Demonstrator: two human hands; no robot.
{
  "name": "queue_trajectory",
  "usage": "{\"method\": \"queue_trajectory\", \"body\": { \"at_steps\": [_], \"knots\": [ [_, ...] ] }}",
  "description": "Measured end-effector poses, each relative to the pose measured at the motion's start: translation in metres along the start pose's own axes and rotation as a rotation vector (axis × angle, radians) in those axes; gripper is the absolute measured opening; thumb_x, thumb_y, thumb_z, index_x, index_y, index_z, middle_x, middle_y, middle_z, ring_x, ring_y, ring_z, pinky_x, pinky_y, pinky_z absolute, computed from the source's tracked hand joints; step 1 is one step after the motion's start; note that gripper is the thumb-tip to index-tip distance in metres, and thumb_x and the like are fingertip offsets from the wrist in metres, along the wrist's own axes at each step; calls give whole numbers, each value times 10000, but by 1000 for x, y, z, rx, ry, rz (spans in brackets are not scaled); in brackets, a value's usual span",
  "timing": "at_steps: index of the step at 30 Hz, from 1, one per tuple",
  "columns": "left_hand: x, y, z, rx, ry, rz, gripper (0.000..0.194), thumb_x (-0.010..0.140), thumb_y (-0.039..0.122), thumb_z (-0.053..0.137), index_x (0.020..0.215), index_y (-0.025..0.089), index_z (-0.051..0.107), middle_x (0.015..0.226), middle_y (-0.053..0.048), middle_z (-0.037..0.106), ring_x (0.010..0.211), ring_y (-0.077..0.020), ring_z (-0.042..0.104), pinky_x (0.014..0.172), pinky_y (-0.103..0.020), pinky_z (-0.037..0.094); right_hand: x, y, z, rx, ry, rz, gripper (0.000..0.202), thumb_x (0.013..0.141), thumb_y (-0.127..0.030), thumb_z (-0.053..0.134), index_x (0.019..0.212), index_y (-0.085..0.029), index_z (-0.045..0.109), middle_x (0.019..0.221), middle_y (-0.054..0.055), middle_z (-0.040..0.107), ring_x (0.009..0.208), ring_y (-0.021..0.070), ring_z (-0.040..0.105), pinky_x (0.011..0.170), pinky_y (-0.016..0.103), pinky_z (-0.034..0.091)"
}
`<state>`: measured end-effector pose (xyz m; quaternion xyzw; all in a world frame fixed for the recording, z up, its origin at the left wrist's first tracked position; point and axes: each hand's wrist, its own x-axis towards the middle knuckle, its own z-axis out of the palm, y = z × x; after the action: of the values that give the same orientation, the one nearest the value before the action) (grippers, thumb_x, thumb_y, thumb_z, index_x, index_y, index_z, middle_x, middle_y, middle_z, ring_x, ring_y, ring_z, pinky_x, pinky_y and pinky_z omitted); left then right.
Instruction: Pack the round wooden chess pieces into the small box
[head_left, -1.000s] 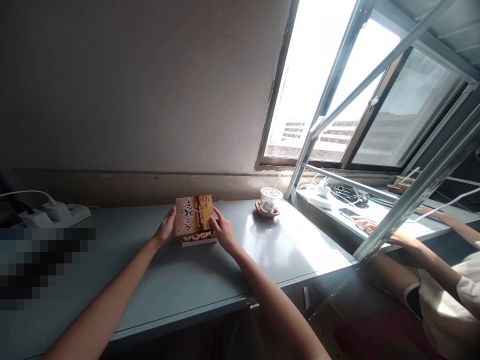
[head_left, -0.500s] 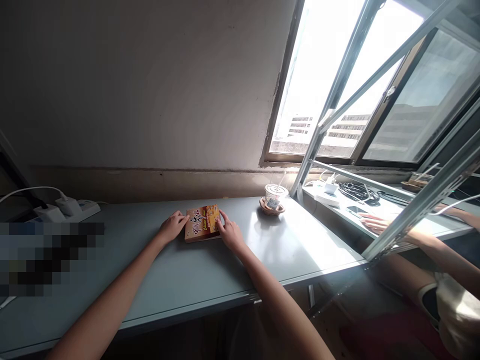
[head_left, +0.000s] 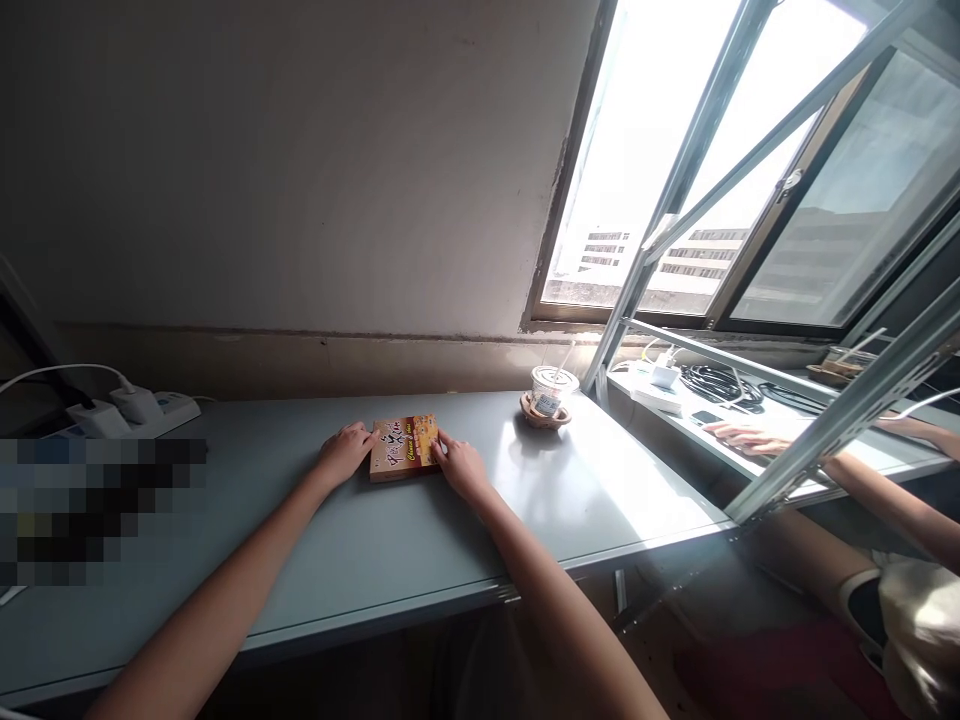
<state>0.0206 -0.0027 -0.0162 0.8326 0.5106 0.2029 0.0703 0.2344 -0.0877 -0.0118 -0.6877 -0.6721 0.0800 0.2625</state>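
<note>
A small flat box (head_left: 405, 449), tan with dark red and yellow printing and large Chinese characters, lies on the grey table (head_left: 360, 560). My left hand (head_left: 346, 452) holds its left side, with fingertips at the upper left edge. My right hand (head_left: 460, 466) grips the right side, its thumb near the printed top and its fingers at the far right edge. Both hands rest close to the tabletop. The undersides of my fingers are hidden.
A lidded plastic cup (head_left: 553, 385) with a straw stands in a brown holder (head_left: 545, 411) to the right. A power strip (head_left: 176, 410) with plugs lies at left. Beyond the metal frame post (head_left: 795, 460), another person's hand (head_left: 746, 438) rests near coiled black cables (head_left: 720, 385).
The far edge of the box sits slightly lower, and my right fingers have come down with it. Both hands stay at its sides. The other person's hand has shifted a little left.
</note>
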Motion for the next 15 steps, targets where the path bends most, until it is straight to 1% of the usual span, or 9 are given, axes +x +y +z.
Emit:
{"method": "queue_trajectory", "body": {
  "at_steps": [3, 5, 6, 8, 11, 13, 15],
  "knots": [
    [0, 0, 1, -13, -31, -3, 496, 876, 450, 230, 664, 187, 593, 789, -70, 574, 738, -199, 562, 606, -265, 384, 0, -2, 0, -19, 19, -6, 356, 911, -359, 315, 1144, -234, 554, 688, 54, 636, 659, 211, 587, 582, 274, 357],
    [-1, 2, 0, -21, -49, -20, 513, 877, 471, 215, 679, 190, 596, 789, -70, 583, 725, -200, 565, 604, -268, 387, 0, -5, -1, -50, 57, -11, 347, 904, -334, 341, 1169, -236, 542, 701, 55, 643, 686, 213, 586, 615, 283, 359],
    [-1, 2, -1, -10, -39, -27, 520, 877, 481, 210, 690, 192, 600, 793, -73, 588, 742, -206, 567, 615, -272, 392, -1, -6, -2, -61, 80, -12, 346, 899, -317, 354, 1185, -237, 531, 701, 51, 644, 695, 210, 585, 643, 290, 361],
    [-2, 4, -2, 36, 26, -30, 519, 874, 497, 216, 713, 193, 605, 819, -86, 598, 822, -229, 561, 670, -291, 406, -1, -9, -5, -53, 138, -16, 353, 892, -285, 368, 1215, -238, 504, 739, 44, 648, 739, 203, 584, 713, 304, 358],
    [-1, -1, -1, 58, 158, -38, 473, 853, 522, 285, 802, 191, 619, 921, -109, 612, 965, -267, 519, 793, -347, 409, -2, -8, -6, 7, 214, -10, 379, 889, -316, 381, 1248, -227, 460, 956, 70, 636, 932, 223, 547, 815, 344, 338],
    [1, -9, 6, 3, 186, -70, 463, 837, 530, 321, 912, 190, 626, 1053, -123, 598, 1070, -290, 471, 870, -402, 389, -1, -5, -3, 58, 183, 15, 447, 890, -390, 379, 1296, -203, 403, 1112, 104, 585, 1073, 255, 477, 871, 391, 321],
    [5, -18, 15, -89, 125, -98, 493, 834, 535, 320, 1029, 190, 613, 1198, -133, 541, 1188, -309, 390, 951, -458, 334, 0, -3, 2, 128, 67, 1, 540, 886, -468, 362, 1348, -192, 328, 1241, 126, 512, 1185, 275, 395, 938, 449, 283]
  ]
}}
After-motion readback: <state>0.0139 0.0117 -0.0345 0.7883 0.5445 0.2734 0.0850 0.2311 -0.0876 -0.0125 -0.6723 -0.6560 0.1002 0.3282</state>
